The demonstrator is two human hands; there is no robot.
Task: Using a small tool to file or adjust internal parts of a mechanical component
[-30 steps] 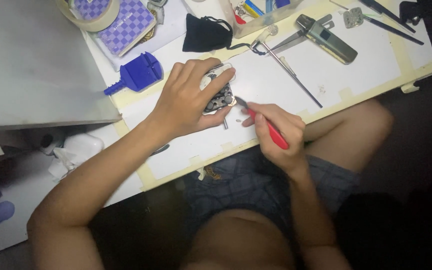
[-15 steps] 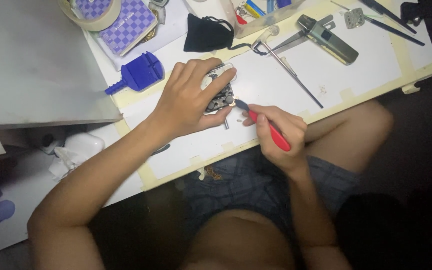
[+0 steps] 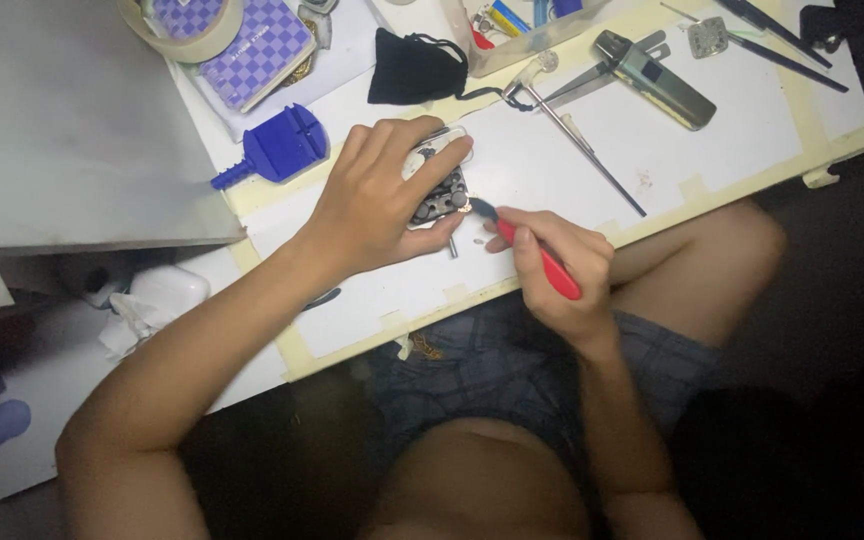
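Near the white tabletop's point(image 3: 732, 120) front edge, the left hand point(image 3: 372, 205) is clamping a metal-linked wristwatch point(image 3: 437, 190) while the right hand point(image 3: 557, 265) is gripping a red-handled screwdriver point(image 3: 537, 257), tip touching it.

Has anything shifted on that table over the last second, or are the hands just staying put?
Hardly anything. The left hand stays pressed on the small metal piece, and the right hand keeps its grip on the red tool, its tip at the piece's edge with at most a slight nudge. The blue holder, black pouch and tape roll lie as before.
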